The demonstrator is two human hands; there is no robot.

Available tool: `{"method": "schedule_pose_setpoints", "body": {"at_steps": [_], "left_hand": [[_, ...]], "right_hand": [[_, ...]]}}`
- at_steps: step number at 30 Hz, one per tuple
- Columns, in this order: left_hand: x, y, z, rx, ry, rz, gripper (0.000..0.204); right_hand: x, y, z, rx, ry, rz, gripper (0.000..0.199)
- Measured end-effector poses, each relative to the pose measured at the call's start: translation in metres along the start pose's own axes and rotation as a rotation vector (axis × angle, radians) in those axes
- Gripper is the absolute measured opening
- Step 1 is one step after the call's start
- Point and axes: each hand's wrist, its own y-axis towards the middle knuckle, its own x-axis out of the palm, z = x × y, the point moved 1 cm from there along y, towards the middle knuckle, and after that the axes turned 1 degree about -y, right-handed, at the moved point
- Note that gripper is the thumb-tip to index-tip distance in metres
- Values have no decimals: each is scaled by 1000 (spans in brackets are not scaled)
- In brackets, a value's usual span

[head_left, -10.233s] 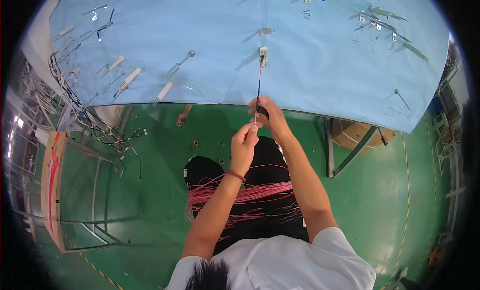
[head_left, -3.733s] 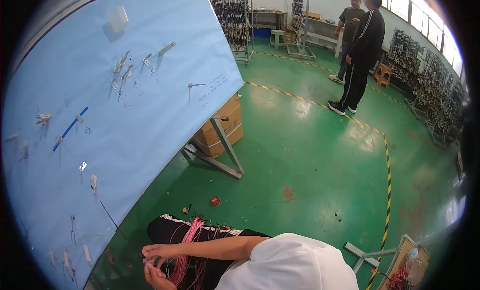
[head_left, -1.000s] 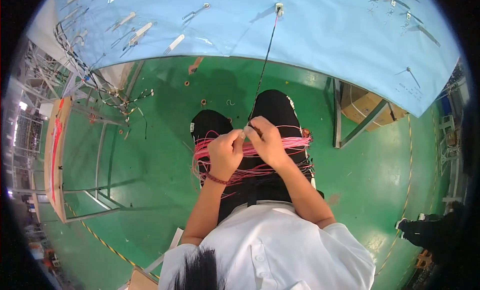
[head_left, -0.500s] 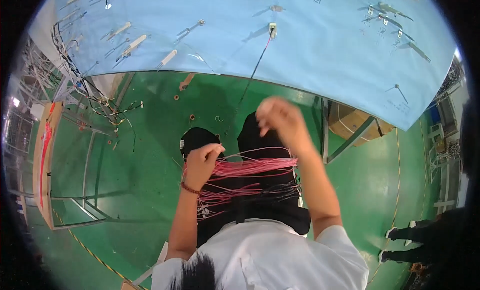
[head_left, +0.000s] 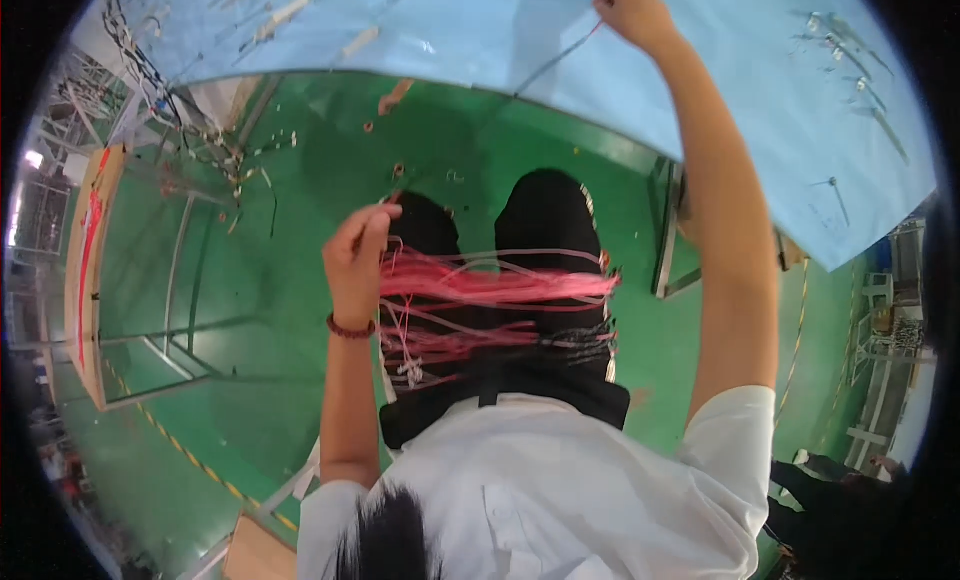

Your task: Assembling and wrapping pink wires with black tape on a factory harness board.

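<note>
My right hand point(head_left: 637, 18) is over the blue board at the far edge, its fingers closed at the upper end of a thin black and red wire point(head_left: 560, 60). Whatever lies inside those fingertips is hidden. My left hand point(head_left: 358, 248) hovers left of my knees, thumb and fingers pinched together. A thin pink strand shows beside its palm, but what the pinch holds is too small to make out. Across my thighs lies a bundle of pink wires point(head_left: 490, 280), partly blurred. Closer to my waist are more pink wires point(head_left: 465, 342) with black ends point(head_left: 580, 340) and pale tips.
The blue board point(head_left: 740, 90) carries upright pins and clips point(head_left: 850, 70). Wire harnesses point(head_left: 235, 165) hang at its left, beside a wooden panel point(head_left: 92, 280) on a metal frame. Small scraps point(head_left: 395, 97) lie on the green floor. Another person point(head_left: 830, 500) is at the lower right.
My right hand has gone from above my knees up to the board, at the black and red wire's end. My left hand has moved left and slightly up. The whole view has shifted.
</note>
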Motion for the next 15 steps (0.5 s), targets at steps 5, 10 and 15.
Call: {"method": "schedule_pose_setpoints", "body": {"at_steps": [5,10,15], "left_hand": [[-14,-3,-14,24,-181,105,27],[-39,-18,-17,157,-102,193,28],[-75,-33,-11,342,-18,135,21]], "right_hand": [[-16,-6,-5,67,337,-13,17],[-111,-98,-23,265,901,173,22],[-187,-276,-43,318,1257,319,13]]}}
